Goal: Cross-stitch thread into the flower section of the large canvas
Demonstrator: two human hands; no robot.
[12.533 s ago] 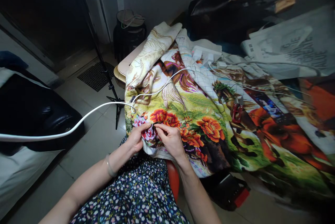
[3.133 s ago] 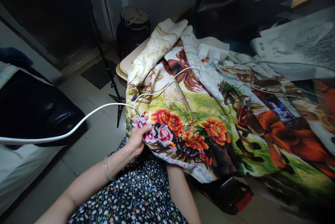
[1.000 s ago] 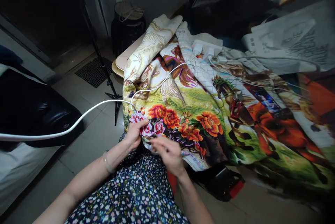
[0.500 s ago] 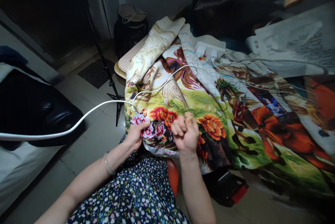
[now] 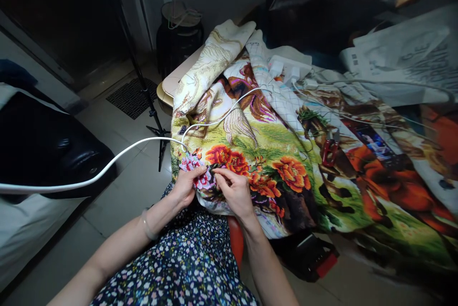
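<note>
1. A black seat cushion lies at 9 o'clock; a white cable runs from it across to the cloth.
2. A dark lidded bin stands at 11 o'clock; what it holds cannot be seen.
3. The left hand is closed on the near edge of the embroidered cloth, thumb on top, at centre.
4. The right hand, just beside it, pinches with its fingertips at the cloth's pink flower; a needle is too small to tell.
5. Red scissors lie on the cloth at 3 o'clock.
6. Printed paper sheets lie at 2 o'clock.
</note>
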